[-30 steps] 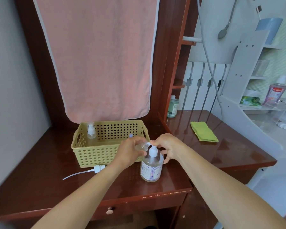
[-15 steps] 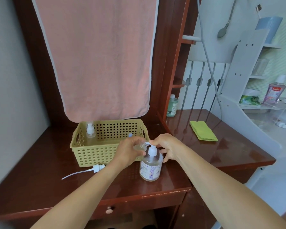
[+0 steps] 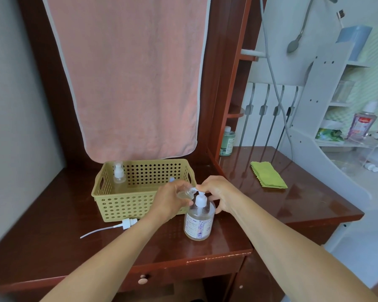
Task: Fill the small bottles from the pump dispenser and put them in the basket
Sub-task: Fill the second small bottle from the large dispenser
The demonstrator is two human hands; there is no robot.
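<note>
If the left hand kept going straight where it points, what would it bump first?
Probably the pump dispenser's nozzle, right by the small bottle the left hand holds; the right hand sits beyond. Depth is unclear.

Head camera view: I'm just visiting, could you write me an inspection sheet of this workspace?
Surface: glossy brown desk, scuffed front edge.
Job's things: pump dispenser upright; one small bottle tilted at its spout; second bottle standing in the basket.
Clutter: loose spray cap with tube, green cloth.
Grips: left hand holds the small bottle; right hand grips the pump head.
Cables: grey cord hanging at right.
Surroundings: pink towel, white rack, green bottle.
</note>
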